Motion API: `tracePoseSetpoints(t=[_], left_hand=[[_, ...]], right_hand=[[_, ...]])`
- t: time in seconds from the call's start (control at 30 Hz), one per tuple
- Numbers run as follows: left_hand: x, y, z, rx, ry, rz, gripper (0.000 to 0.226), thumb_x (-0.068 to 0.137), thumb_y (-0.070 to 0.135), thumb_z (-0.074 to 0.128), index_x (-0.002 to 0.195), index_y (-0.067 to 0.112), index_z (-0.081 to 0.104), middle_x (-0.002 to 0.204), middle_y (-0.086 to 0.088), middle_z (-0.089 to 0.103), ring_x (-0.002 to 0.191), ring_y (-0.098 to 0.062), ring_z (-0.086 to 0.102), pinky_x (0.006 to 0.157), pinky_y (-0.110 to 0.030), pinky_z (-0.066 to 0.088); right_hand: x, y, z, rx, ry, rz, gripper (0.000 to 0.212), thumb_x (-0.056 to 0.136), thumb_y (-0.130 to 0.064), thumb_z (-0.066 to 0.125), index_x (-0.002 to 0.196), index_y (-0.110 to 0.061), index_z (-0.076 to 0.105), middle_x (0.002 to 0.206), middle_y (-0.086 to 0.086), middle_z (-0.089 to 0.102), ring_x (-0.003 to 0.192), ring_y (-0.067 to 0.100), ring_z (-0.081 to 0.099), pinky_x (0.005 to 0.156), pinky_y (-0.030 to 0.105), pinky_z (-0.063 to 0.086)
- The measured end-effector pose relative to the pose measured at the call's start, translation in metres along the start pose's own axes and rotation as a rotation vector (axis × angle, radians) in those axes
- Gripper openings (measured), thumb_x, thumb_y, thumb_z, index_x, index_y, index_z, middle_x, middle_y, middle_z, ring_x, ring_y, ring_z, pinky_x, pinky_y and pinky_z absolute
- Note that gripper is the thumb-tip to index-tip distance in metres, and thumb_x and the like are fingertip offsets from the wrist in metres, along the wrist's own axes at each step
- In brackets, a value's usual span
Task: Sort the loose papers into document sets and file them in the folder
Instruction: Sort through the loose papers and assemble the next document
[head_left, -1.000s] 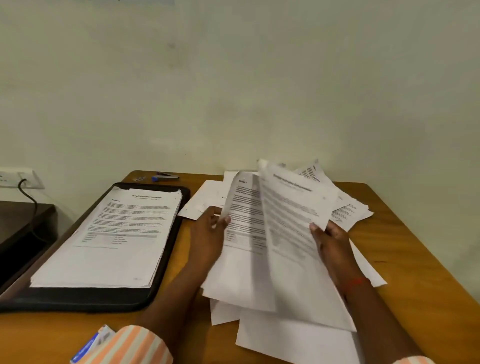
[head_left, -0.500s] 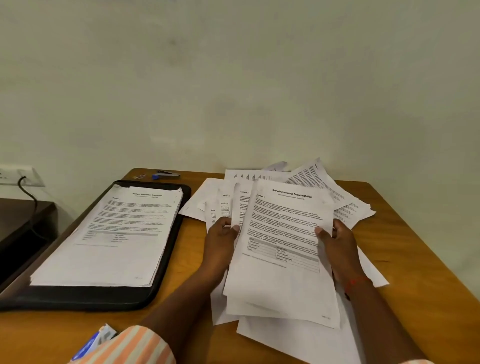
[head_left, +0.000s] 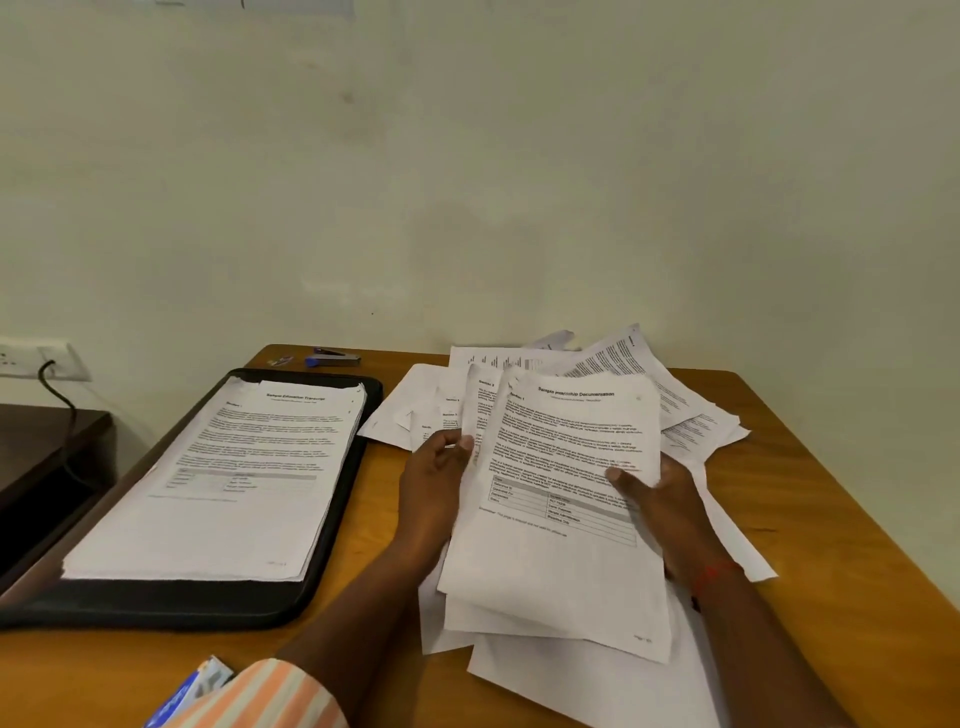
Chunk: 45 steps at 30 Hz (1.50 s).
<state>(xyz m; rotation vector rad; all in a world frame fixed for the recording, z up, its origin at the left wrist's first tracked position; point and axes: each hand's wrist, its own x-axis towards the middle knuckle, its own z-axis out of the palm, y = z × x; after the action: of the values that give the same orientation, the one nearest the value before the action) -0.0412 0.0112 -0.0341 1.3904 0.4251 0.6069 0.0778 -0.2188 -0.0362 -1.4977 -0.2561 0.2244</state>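
Sorting partly complete, head view. One document set, a filed stack (head_left: 223, 478) topped by a transcript title page, lies squared inside the open black folder (head_left: 340, 509) on the left of the worktop (head_left: 841, 519). A second sheaf (head_left: 561, 525) is held just right of the folder, over the loose papers (head_left: 691, 415). The left hand (head_left: 436, 478) has its grip closed on the sheaf's left edge, thumb on top. The right hand (head_left: 660, 499) pinches the right edge, thumb pressed on the top sheet, whose heading reads as internship documentation. The sheaf's sheets are fanned and out of register, so it appears not yet squared.

Judged progress: about one set filed, a second being gathered, and a scatter of loose papers beyond and beneath the hands left to sort. A stapler (head_left: 332, 356) lies at the far edge behind the folder, well apart from both hands.

Hidden or unclear:
- the fingers of both hands under the sheaf
- the sheet count in either stack
- body text, too small to read
- the sheets covered by the sheaf, whose set cannot be told
- the lowest sheets and the folder's near-left corner, cut off by the frame
- a small object beside the striped sleeve (head_left: 270, 696), not identifiable
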Motion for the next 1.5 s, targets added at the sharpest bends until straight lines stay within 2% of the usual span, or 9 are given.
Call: tracePoseSetpoints(t=[0.1,0.23,0.4,0.67,0.87,1.0,1.13,1.27,1.5], left_hand=[[0.007,-0.002,-0.009,0.215,0.155,0.118,0.011,0.102,0.033,0.060,0.105,0.026,0.068,0.098,0.003,0.074,0.080,-0.018,0.074,0.063,-0.033,0.061],[0.013,-0.016,-0.019,0.718,0.179,0.140,0.032,0.092,0.031,0.073,0.121,0.022,0.062,0.118,0.001,0.069,0.106,-0.018,0.067,0.089,-0.037,0.058],[0.016,-0.016,-0.016,0.814,0.149,0.086,0.052,0.090,0.030,0.076,0.135,0.016,0.053,0.126,-0.007,0.067,0.111,-0.024,0.065,0.080,-0.025,0.049],[0.027,-0.017,-0.018,0.674,0.179,-0.060,0.056,0.079,0.036,0.085,0.125,0.022,0.057,0.114,0.003,0.073,0.089,-0.020,0.073,0.075,-0.037,0.061],[0.025,-0.017,-0.016,0.661,0.160,0.010,0.007,0.093,0.028,0.070,0.087,0.026,0.071,0.095,0.007,0.075,0.076,-0.011,0.069,0.059,-0.027,0.053],[0.029,-0.003,-0.031,0.693,0.372,0.231,0.012,0.103,0.022,0.054,0.097,0.023,0.065,0.100,0.004,0.065,0.083,-0.016,0.069,0.060,-0.033,0.062],[0.036,0.014,-0.054,0.539,0.603,0.356,0.011,0.106,0.018,0.050,0.097,0.018,0.057,0.083,0.004,0.063,0.073,-0.019,0.066,0.061,-0.040,0.059],[0.041,0.024,-0.068,0.338,0.787,0.322,0.011,0.106,0.019,0.053,0.106,0.010,0.060,0.093,-0.004,0.066,0.081,-0.018,0.062,0.060,-0.021,0.047],[0.051,0.023,-0.087,-0.027,0.876,0.241,0.004,0.102,0.020,0.060,0.100,0.019,0.063,0.100,-0.001,0.071,0.096,-0.019,0.068,0.080,-0.027,0.054]], right_hand=[[0.002,0.004,-0.005,-0.138,0.167,-0.094,0.035,0.092,-0.009,0.071,0.125,-0.018,0.065,0.115,-0.003,0.073,0.107,0.019,0.069,0.095,0.047,0.056],[0.005,0.008,-0.011,-0.073,0.212,-0.096,0.032,0.091,-0.006,0.072,0.118,-0.023,0.067,0.115,-0.002,0.073,0.109,0.022,0.068,0.094,0.049,0.056],[0.005,0.010,-0.010,-0.074,0.209,-0.079,0.035,0.089,-0.007,0.074,0.120,-0.022,0.067,0.115,-0.002,0.073,0.109,0.022,0.069,0.095,0.051,0.056],[0.006,0.012,-0.010,-0.129,0.215,-0.070,0.035,0.089,-0.012,0.074,0.121,-0.022,0.064,0.116,-0.002,0.071,0.108,0.022,0.068,0.093,0.053,0.056],[0.006,0.011,-0.010,-0.138,0.221,-0.066,0.034,0.089,-0.013,0.075,0.120,-0.023,0.064,0.115,-0.003,0.072,0.107,0.023,0.068,0.092,0.053,0.057],[0.003,0.010,-0.008,-0.109,0.203,-0.078,0.036,0.089,-0.013,0.075,0.121,-0.023,0.065,0.116,-0.003,0.072,0.108,0.022,0.069,0.092,0.053,0.057],[0.004,0.012,-0.011,-0.076,0.170,-0.062,0.037,0.088,-0.014,0.076,0.122,-0.027,0.066,0.118,-0.002,0.073,0.110,0.025,0.069,0.091,0.058,0.057],[0.000,0.008,-0.011,-0.071,0.184,-0.081,0.039,0.089,-0.010,0.074,0.125,-0.022,0.064,0.116,-0.003,0.073,0.107,0.020,0.070,0.087,0.047,0.060],[0.001,0.009,-0.010,-0.067,0.181,-0.120,0.046,0.089,-0.009,0.074,0.131,-0.021,0.062,0.121,-0.002,0.070,0.114,0.023,0.065,0.095,0.047,0.053]])
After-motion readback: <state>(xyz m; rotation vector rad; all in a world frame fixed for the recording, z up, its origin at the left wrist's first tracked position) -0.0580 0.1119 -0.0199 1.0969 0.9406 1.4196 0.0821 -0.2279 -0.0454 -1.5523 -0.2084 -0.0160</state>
